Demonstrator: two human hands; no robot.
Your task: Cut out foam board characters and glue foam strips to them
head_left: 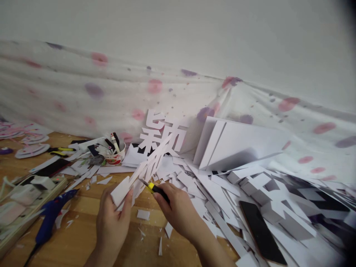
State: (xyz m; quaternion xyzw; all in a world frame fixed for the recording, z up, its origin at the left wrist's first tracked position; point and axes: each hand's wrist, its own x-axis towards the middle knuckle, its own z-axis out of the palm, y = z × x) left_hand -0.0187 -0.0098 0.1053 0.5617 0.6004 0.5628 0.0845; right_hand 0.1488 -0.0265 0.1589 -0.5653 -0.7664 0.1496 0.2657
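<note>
My left hand [113, 218] is closed around the near end of a white cut-out piece [120, 191], which looks like foam board or card. Its narrow slotted strips reach up and away from me. In my right hand [176, 207] is a black and yellow utility knife [154, 188], its blade pointing left close to the strips. Whether the blade touches the piece I cannot tell. Behind it, a white cut-out character [164, 131] leans upright against the patterned sheet.
A blue glue gun [54, 213] lies left, beside a power strip [59, 185] with plugs. A cup of pens [115, 157] stands farther back. White scraps, a phone [261, 231], box-like letters [274, 200] and leaning white boards [236, 144] fill the right. A spotted sheet [119, 100] hangs behind.
</note>
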